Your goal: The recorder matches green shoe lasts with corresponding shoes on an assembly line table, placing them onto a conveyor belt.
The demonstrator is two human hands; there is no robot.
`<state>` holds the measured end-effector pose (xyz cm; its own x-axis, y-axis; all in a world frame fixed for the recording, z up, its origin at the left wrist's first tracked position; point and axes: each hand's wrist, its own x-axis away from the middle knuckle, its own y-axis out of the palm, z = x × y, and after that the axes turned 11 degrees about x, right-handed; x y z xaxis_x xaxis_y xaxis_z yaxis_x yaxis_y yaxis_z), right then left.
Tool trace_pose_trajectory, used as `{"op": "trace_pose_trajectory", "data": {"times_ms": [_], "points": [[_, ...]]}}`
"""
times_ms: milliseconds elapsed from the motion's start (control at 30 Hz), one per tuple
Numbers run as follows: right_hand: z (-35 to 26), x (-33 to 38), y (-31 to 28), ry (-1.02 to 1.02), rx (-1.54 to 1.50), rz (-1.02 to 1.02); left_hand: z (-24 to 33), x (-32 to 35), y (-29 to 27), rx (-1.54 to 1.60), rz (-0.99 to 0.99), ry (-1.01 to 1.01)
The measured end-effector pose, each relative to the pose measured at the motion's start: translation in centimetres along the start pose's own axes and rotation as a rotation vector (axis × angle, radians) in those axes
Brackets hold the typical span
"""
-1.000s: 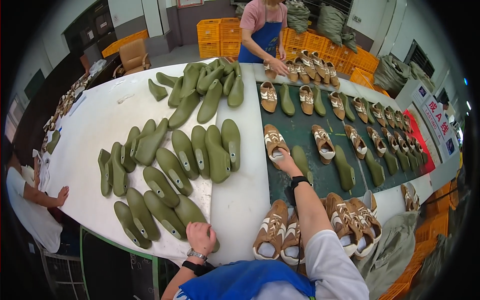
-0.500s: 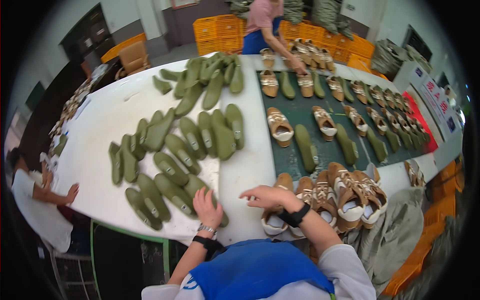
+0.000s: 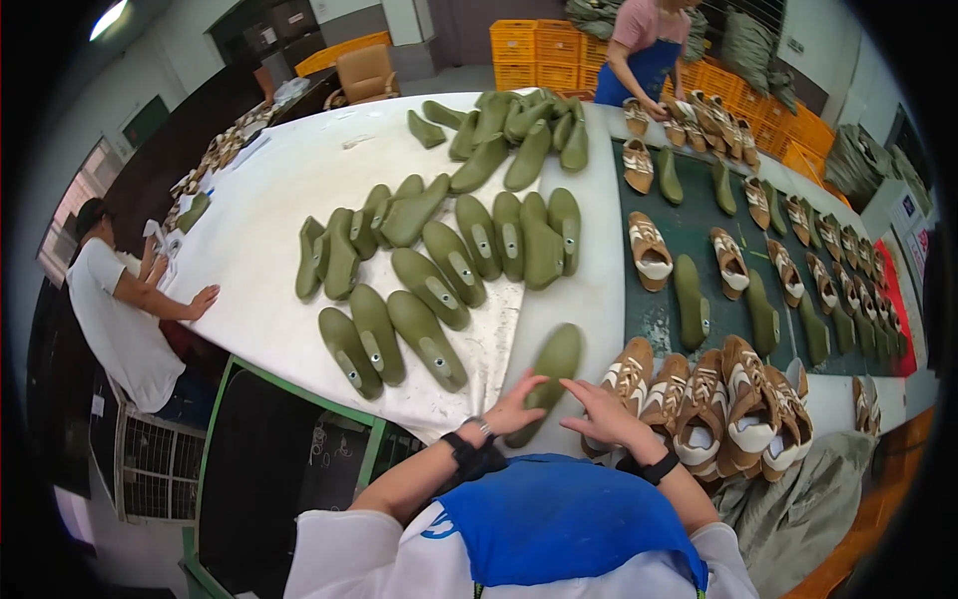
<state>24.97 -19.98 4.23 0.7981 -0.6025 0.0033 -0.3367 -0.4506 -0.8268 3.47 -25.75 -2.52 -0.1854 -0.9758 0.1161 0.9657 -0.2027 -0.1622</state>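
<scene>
Left hand [image 3: 516, 404] and right hand [image 3: 602, 413], both at the near edge of the white tabletop [image 3: 259, 235], close loosely around one olive-green shoe last [image 3: 548, 374]: the left hand's fingers curl under its near end, the right hand's fingers lie spread beside and over it. The last lies apart from the others, just left of a cluster of tan-and-white shoes [image 3: 718, 404]. Farther left, rows of bare green lasts [image 3: 439, 275] cover the tabletop, and another heap of lasts [image 3: 514, 130] lies at the far end. To the right, a dark green conveyor belt [image 3: 699, 235] carries spaced shoes and lasts. Judged from this layout, many lasts are already out of their shoes, while the near cluster remains. A seated person [image 3: 120, 309] is far left; a standing person [image 3: 644, 50] works at the far end.
</scene>
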Motion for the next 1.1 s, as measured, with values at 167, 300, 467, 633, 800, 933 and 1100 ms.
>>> {"op": "trace_pose_trajectory", "data": {"times_ms": [167,300,467,633,800,933,1100], "points": [[-0.8,-3.7,1.9,0.120,0.316,-0.237,1.7,-1.4,-4.6,-0.542,0.612,0.233],[-0.6,-2.5,3.5,0.137,0.366,-0.223,-0.1,-0.9,-10.7,-0.556,1.001,-0.199],[-0.5,-2.7,3.8,0.088,0.330,-0.139,-5.4,1.2,-11.1,-0.047,1.090,-0.128],[-1.1,-2.5,3.3,0.128,0.296,-0.094,-4.0,7.0,-6.3,-0.059,0.760,-0.158],[-2.8,-3.0,3.1,-0.093,0.328,-0.078,-2.0,9.4,-3.9,-0.030,0.406,-0.056],[-3.1,-3.5,3.3,-0.075,0.191,-0.041,-0.2,5.9,-5.5,0.312,0.233,-0.094],[-3.2,-3.4,2.3,0.112,0.295,-0.058,0.3,-0.7,-1.6,0.229,0.117,-0.056]]}}
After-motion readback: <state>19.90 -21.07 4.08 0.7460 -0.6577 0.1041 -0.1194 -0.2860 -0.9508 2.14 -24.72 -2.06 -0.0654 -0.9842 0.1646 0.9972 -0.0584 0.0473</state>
